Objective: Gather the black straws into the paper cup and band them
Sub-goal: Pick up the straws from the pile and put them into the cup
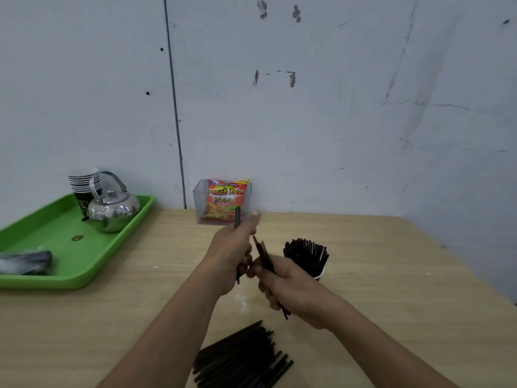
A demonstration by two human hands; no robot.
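Note:
A paper cup (319, 273) stands on the wooden table, packed with upright black straws (306, 254). A loose pile of black straws (240, 359) lies on the table near the front edge. My left hand (230, 253) is raised above the table, closed around a few black straws held nearly upright (237, 217). Just to its right, my right hand (291, 287) grips a small bunch of black straws (263, 252) tilted up to the left. The two hands almost touch, left of the cup, and my right hand hides most of it.
A green tray (67, 275) at the left holds a metal teapot (114, 210), a stack of paper cups (84, 183) and a wrapped dark bundle (26, 261). A clear box with a snack bag (226, 201) stands against the wall. The table's right edge slants away.

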